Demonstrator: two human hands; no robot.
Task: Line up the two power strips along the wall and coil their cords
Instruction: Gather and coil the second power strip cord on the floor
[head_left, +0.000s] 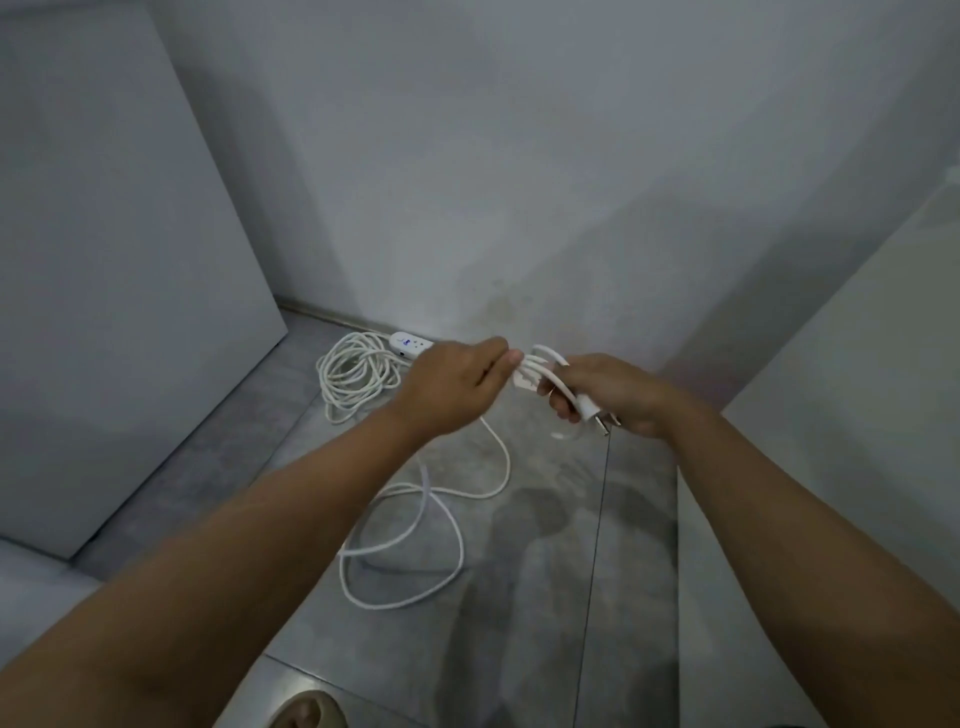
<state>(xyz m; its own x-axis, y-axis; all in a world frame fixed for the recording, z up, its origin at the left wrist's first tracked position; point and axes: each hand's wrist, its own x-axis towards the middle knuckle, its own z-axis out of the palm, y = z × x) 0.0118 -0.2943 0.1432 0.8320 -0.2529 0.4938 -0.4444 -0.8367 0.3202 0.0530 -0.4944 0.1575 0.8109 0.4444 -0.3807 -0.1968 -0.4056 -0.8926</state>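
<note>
Nearest you, a loose white round cord (415, 545) snakes over the grey tiled floor (545, 623). Above it, your left hand (452, 384) pinches its gathered loops, and your right hand (608, 392) grips them together with the white plug (591, 412). Beyond, a white oblong plastic power strip (410, 343) lies against the pale wall (519, 156), with a heaped white cord bundle (353, 376) just beside it.

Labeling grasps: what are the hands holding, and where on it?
Both hold the white cord: right hand grips the plug end plus gathered loops; left hand pinches those loops.
</note>
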